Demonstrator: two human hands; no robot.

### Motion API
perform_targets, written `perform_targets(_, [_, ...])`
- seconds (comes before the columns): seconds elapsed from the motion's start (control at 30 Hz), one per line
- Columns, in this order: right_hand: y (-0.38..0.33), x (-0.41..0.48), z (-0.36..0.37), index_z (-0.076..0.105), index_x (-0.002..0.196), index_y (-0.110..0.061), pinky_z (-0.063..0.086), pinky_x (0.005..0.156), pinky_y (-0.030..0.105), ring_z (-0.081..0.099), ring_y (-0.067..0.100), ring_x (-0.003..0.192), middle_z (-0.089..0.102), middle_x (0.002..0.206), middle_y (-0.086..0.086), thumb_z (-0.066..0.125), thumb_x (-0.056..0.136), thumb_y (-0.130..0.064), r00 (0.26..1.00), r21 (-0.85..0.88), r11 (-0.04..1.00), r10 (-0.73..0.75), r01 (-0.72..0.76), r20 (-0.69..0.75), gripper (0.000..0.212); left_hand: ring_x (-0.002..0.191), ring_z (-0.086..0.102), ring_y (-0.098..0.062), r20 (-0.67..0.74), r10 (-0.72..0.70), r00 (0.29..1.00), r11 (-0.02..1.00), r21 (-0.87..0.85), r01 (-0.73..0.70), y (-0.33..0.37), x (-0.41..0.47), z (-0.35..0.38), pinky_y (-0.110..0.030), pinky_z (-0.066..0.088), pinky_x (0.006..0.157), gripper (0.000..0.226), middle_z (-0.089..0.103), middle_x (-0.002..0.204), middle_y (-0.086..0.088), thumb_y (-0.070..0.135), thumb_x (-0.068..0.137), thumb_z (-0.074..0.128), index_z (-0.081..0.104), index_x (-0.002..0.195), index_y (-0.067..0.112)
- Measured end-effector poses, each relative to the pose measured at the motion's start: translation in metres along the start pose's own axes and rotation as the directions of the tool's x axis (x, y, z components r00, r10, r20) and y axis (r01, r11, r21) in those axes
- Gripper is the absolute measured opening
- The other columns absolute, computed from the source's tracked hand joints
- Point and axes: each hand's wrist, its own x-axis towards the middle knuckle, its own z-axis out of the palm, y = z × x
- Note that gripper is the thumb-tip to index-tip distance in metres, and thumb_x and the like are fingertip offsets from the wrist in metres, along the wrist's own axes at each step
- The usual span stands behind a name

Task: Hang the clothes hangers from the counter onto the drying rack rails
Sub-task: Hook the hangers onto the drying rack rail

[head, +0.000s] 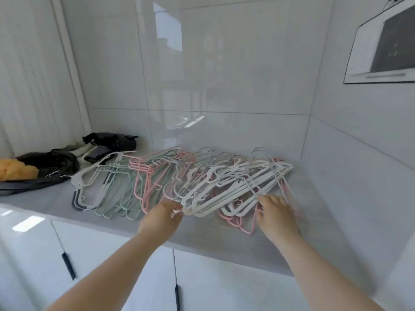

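Treat the white hangers (238,189), heaped at the middle of the counter (202,236), as light, stiff, slick and tangle-prone, lifting by the near corner pinched in the left hand (165,217) and the thin bars gripped by the right hand (276,215), never by interlocked hooks.

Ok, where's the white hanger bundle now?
Head view: white hanger bundle lies right of centre on the counter, over pink hangers, near corner pinched by the left hand.
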Motion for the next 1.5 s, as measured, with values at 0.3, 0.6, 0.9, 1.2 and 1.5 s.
perform_targets(0.3, [0.028, 0.093, 0.038, 0.044, 0.126, -0.017, 0.046, 0.069, 0.028, 0.06, 0.019, 0.092, 0.057, 0.109, 0.0, 0.043, 0.094, -0.023, 0.993, 0.15, 0.985, 0.066, -0.08, 0.099, 0.032, 0.121, 0.047, -0.023, 0.0, -0.104, 0.995, 0.946, 0.309, 0.099, 0.026, 0.088, 0.045, -0.034, 0.034, 0.101, 0.038, 0.053, 0.129, -0.002, 0.039, 0.093, 0.041, 0.047, 0.127, 0.022])
perform_targets(0.6, [0.031, 0.122, 0.047, 0.041, 0.13, -0.015, 0.043, 0.076, 0.028, 0.058, 0.023, 0.103, 0.055, 0.121, 0.004, 0.039, 0.096, -0.02, 0.99, 0.226, 0.964, 0.124, -0.136, 0.068, 0.035, 0.1, 0.057, -0.024, -0.022, -0.129, 0.991, 0.926, 0.355, 0.129, 0.031, 0.118, 0.044, -0.03, 0.041, 0.078, 0.028, 0.059, 0.107, -0.004, 0.03, 0.096, 0.036, 0.057, 0.104, 0.014])
perform_targets(0.9, [0.047, 0.138, 0.032, 0.04, 0.131, -0.005, 0.041, 0.086, 0.036, 0.05, 0.035, 0.115, 0.049, 0.129, 0.017, 0.037, 0.096, -0.011, 0.939, 0.311, 0.889, 0.341, -0.337, 0.044, 0.036, 0.062, 0.05, -0.022, -0.242, -0.259, 0.935, 0.962, 0.018, 0.271, 0.0, 0.106, -0.001, -0.025, 0.035, 0.051, 0.01, 0.051, 0.067, 0.0, 0.022, 0.095, 0.041, 0.049, 0.097, 0.016])
perform_targets(1.2, [0.037, 0.14, 0.034, 0.038, 0.131, -0.006, 0.041, 0.09, 0.036, 0.048, 0.033, 0.116, 0.046, 0.131, 0.016, 0.035, 0.094, -0.01, 0.944, 0.099, 0.942, 0.308, -0.32, 0.119, 0.037, 0.057, 0.048, -0.024, -0.347, -0.401, 0.848, 0.911, -0.245, 0.331, -0.04, 0.078, -0.032, -0.029, 0.039, 0.059, 0.006, 0.056, 0.067, -0.004, 0.018, 0.092, 0.048, 0.051, 0.088, 0.014])
perform_targets(1.5, [-0.051, 0.124, -0.005, 0.032, 0.14, -0.011, 0.03, 0.104, 0.038, 0.034, 0.029, 0.129, 0.037, 0.141, 0.012, 0.043, 0.094, -0.022, 0.999, 0.047, 0.998, -0.03, 0.032, -0.043, 0.049, 0.056, 0.047, -0.016, -0.413, -0.422, 0.808, 0.905, -0.252, 0.343, -0.05, 0.012, -0.076, -0.026, 0.033, 0.053, 0.011, 0.056, 0.066, 0.002, 0.026, 0.091, 0.05, 0.049, 0.081, 0.022])
